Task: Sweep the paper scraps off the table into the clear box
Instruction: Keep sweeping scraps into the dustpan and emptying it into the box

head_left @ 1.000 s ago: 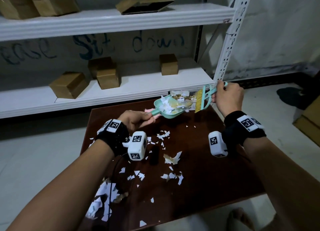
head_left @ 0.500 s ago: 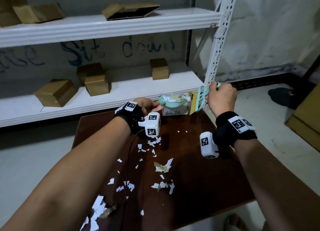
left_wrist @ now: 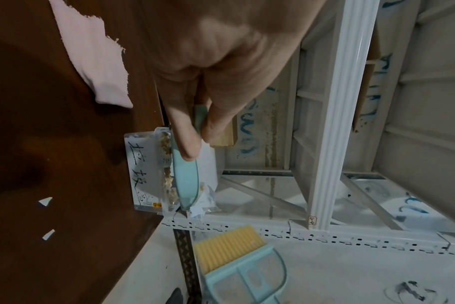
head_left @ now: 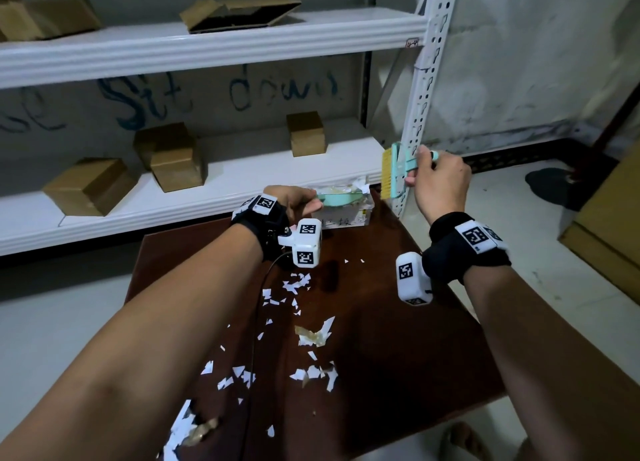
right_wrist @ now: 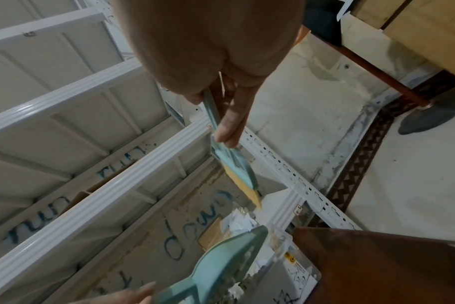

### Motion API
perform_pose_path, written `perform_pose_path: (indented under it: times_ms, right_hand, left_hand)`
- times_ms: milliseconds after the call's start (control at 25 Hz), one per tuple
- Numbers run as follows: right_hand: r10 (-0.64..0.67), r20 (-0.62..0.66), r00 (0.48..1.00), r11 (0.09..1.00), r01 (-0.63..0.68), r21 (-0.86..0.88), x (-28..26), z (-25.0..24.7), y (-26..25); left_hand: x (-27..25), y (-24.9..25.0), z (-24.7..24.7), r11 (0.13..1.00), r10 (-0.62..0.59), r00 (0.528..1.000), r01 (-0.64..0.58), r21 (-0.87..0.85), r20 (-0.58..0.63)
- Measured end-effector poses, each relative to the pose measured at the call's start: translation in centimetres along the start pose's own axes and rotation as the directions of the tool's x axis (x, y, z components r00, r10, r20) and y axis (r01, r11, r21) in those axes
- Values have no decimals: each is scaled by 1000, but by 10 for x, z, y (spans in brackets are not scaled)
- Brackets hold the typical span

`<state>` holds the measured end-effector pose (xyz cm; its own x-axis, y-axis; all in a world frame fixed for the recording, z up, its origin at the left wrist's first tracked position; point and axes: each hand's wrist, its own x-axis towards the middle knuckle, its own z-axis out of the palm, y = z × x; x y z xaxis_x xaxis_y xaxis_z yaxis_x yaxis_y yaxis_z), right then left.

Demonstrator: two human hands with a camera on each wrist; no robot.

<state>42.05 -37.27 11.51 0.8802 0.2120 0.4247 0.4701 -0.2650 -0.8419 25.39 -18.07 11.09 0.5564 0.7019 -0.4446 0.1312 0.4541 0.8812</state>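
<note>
My left hand (head_left: 294, 201) grips the handle of a mint green dustpan (head_left: 341, 199) (left_wrist: 186, 181) (right_wrist: 221, 265), tipped on edge over the clear box (head_left: 346, 214) (left_wrist: 143, 170) (right_wrist: 294, 273) at the table's far edge. White and tan scraps fill the box. My right hand (head_left: 438, 180) holds a mint brush (head_left: 394, 169) (left_wrist: 237, 259) (right_wrist: 237, 168) with yellow bristles, raised to the right of the box. Several paper scraps (head_left: 311, 336) lie across the brown table (head_left: 398, 339).
A white metal shelf rack (head_left: 207, 190) stands right behind the table, with cardboard boxes (head_left: 176, 159) on it; its perforated upright (head_left: 419, 114) is beside the brush. A pink cloth (left_wrist: 96, 59) lies on the table. More cartons (head_left: 606, 218) stand on the floor at right.
The dustpan has moved over the box and tipped, its scraps no longer lying in it. The brush has lifted up and away to the right of the pan.
</note>
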Motion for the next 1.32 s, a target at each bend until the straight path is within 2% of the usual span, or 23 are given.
perform_pose_path:
  times_ms: [120,200,280,480,680,800,1000,1080,1160,1240,1320]
  right_hand:
    - [-35,65,997,981,22,190,-3,16,5]
    - [-13,133,991,951,-28,307,-7,31,9]
    - [21,166,986,932,-79,353,-13,48,9]
    - [35,292,956,959,-114,258,-22,71,16]
    - [-39,204,978,937,-36,347,-5,52,12]
    - [-74,174,982,940,11,341,-1,45,7]
    - [-89,205,975,953,24,303,-9,50,7]
    - [-138,270,953,967,70,247,-12,53,5]
    - [-185,376,908,968,101,232,-17,59,-1]
    - [-177,472,864,973,83,214,-24,68,-4]
    - [-146,508,849,987,87,138,-29,75,3]
  left_hand:
    - [2,1,-2,1000,-11,1000,10,21,14]
    - [3,2,-3,997,-51,998,50,57,21]
    - [3,3,-2,995,-67,997,66,76,22]
    - [-1,7,2,994,-82,996,79,79,38]
    - [0,9,5,995,-65,997,62,77,38]
    - [-3,10,5,994,-73,996,68,89,51]
    - [-7,3,0,996,-62,996,58,70,60]
    - [-7,-1,-3,995,-72,996,69,68,49]
    - [-6,-3,-5,995,-83,995,79,67,51]
    - [-4,-5,-6,996,-76,995,73,55,64]
    - [-4,-7,-5,997,-58,996,55,45,63]
